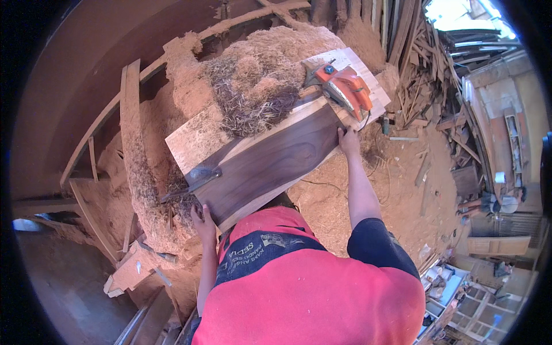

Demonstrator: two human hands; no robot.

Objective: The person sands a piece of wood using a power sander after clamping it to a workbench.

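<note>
A wide dark-brown wooden board (270, 158) lies slanted on the pale workbench top (187, 144), reaching over its near side. My left hand (205, 223) holds the board at its near left end, fingers at the edge. At the far right end, my right hand (348, 141) grips the board's corner, arm stretched out. An orange electric planer (349, 92) rests on the bench just beyond my right hand. A dark metal tool (202, 175), perhaps a clamp, sits across the board's left end. The undersides of both hands are hidden.
A big heap of wood shavings (259, 75) covers the far part of the bench. Sawdust-covered beams (135, 126) stand at the left. Scrap wood (422, 86) is piled at the far right. A cord (386, 175) trails over the sawdust-covered floor (328, 201).
</note>
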